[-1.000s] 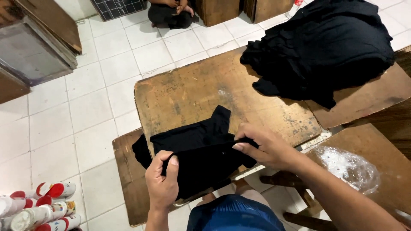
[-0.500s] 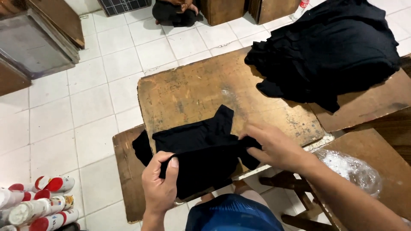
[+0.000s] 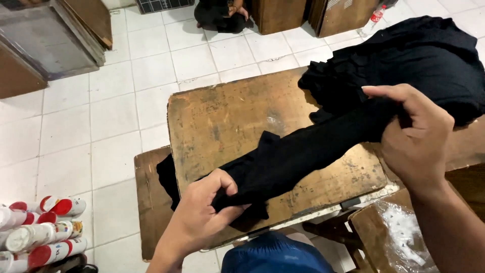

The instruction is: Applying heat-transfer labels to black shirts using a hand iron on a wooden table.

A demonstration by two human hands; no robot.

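You stretched a black garment (image 3: 303,151) between both hands above the worn wooden table (image 3: 222,116).
Your left hand (image 3: 202,217) pinched its near end; your right hand (image 3: 414,136) closed around the far end, keeping the cloth taut between them, beside the black pile (image 3: 429,60).

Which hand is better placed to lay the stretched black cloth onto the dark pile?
Probably the right hand. It grips the black cloth at the end beside the dark pile, while the left hand pinches the far end near the board's front edge.
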